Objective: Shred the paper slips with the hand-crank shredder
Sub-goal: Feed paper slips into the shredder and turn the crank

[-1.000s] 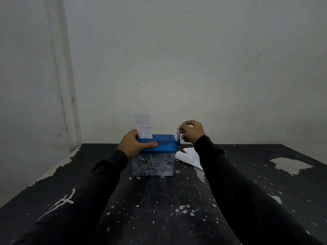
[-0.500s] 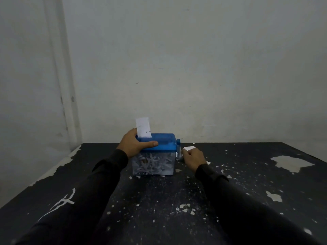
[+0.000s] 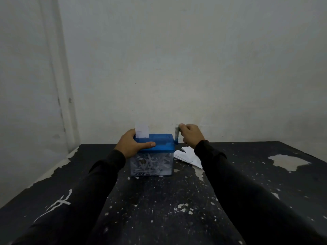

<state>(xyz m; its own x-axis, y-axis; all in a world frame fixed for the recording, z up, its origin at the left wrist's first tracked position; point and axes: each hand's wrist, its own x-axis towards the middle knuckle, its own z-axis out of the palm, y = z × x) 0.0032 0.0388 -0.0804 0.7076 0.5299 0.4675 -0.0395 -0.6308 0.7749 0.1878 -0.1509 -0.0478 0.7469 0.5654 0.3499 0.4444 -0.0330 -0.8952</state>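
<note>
The right hand (image 3: pixel 191 134) is gripping the crank (image 3: pixel 177 134), now swung back up from its low point; the slip (image 3: pixel 142 132) is sitting lower in the shredder (image 3: pixel 154 152), probably feeding, while the left hand (image 3: pixel 131 145) is clasping its lid

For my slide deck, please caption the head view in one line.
Left hand steadies the blue-lidded shredder while right hand grips its crank; a slip stands in the slot.

We see a glossy blue plastic lid (image 3: pixel 160 143), clear plastic bin (image 3: pixel 166 167) w/ paper shreds, matt chipped-paint table (image 3: pixel 177 200).
</note>
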